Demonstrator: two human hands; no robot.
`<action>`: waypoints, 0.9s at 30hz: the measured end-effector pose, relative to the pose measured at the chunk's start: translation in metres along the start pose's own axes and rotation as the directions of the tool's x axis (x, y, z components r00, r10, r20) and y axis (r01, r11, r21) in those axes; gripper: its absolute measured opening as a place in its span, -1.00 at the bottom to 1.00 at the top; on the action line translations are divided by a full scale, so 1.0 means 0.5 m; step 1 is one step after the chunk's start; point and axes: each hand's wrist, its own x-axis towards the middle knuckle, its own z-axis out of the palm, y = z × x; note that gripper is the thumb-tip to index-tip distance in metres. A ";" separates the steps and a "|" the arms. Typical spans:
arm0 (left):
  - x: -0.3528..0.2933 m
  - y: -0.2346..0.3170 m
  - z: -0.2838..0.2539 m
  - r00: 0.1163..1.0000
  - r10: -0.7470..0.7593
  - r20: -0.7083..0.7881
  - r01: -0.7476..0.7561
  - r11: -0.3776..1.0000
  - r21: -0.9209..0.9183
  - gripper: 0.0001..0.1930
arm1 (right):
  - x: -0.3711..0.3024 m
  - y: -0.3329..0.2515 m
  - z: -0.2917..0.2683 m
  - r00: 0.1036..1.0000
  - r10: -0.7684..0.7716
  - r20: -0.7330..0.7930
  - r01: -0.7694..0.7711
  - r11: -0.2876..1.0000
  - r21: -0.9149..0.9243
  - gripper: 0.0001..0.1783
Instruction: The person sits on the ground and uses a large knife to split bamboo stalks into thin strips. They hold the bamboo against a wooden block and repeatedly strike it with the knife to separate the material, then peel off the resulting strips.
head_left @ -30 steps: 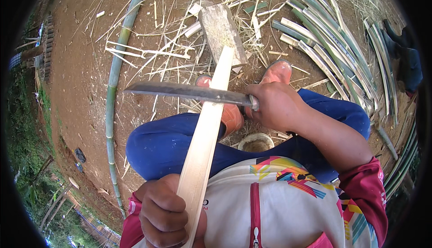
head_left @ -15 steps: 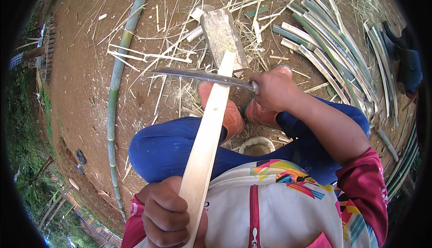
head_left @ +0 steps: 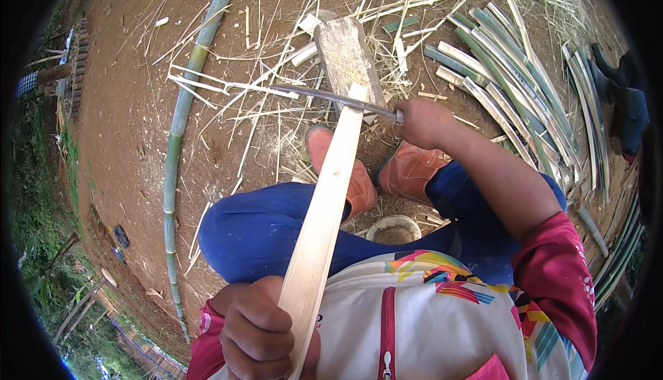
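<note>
My left hand is closed around the near end of a pale split bamboo strip, which slopes up and away over my left knee. Its far end rests at the near part of a worn wooden block on the ground. In my right hand is the handle of a machete, fingers wrapped round it. The long dark blade points left and lies across the strip close to its far end. The blade's edge is too thin to make out.
Several split bamboo pieces lie stacked at the right. A long green bamboo pole runs along the left. Thin shavings litter the dirt around the block. Between my boots and body stands a small round bowl.
My right hand has pushed the machete forward along the strip, toward its far end. The blade now appears turned more edge-on. My left hand has barely moved.
</note>
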 end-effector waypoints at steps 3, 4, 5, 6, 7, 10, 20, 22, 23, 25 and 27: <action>-0.002 0.001 -0.001 1.000 -0.002 -0.015 0.002 1.000 0.022 -0.65 | 0.023 -0.004 -0.014 0.991 0.075 0.112 -0.072 0.997 -0.026 -0.58; -0.002 0.000 -0.001 1.000 -0.001 -0.021 0.001 1.000 0.024 -0.65 | 0.029 -0.001 -0.013 0.992 0.076 0.105 -0.073 0.997 -0.031 -0.58; -0.003 0.002 -0.001 1.000 0.000 -0.030 0.001 0.999 0.032 -0.65 | 0.038 0.006 -0.008 0.992 0.077 0.098 -0.074 0.997 -0.036 -0.58; -0.004 0.002 0.000 0.999 -0.001 -0.037 0.002 0.999 0.035 -0.66 | 0.045 0.013 -0.001 0.993 0.079 0.089 -0.075 0.996 -0.037 -0.58; -0.004 0.001 0.001 0.999 0.000 -0.045 0.001 0.999 0.038 -0.66 | 0.054 0.020 0.004 0.995 0.065 0.078 -0.062 0.997 -0.036 -0.58; -0.002 0.006 0.005 0.998 0.002 -0.070 0.002 0.999 0.054 -0.66 | 0.078 0.038 0.019 0.998 0.041 0.052 -0.039 0.998 -0.041 -0.58; -0.006 0.009 -0.002 0.999 0.006 -0.034 -0.003 0.996 0.084 -0.58 | 0.149 0.079 0.048 0.993 0.106 0.058 -0.102 0.993 -0.056 -0.60; -0.004 0.000 -0.006 1.000 0.023 -0.003 -0.023 0.999 0.034 -0.54 | 0.166 0.097 0.056 0.993 0.101 0.066 -0.096 0.993 -0.066 -0.59; -0.004 0.002 -0.008 1.000 0.013 0.008 -0.013 0.999 0.042 -0.54 | 0.169 0.098 0.053 0.993 0.088 0.080 -0.083 0.994 -0.071 -0.59; -0.003 0.006 -0.012 1.000 -0.007 0.031 0.005 0.999 0.053 -0.52 | 0.168 0.102 0.050 0.995 0.057 0.084 -0.051 0.996 -0.072 -0.59; -0.003 0.010 -0.009 0.999 -0.035 0.022 0.034 0.998 0.055 -0.51 | 0.143 0.086 0.034 0.997 0.011 0.072 -0.006 0.997 -0.073 -0.58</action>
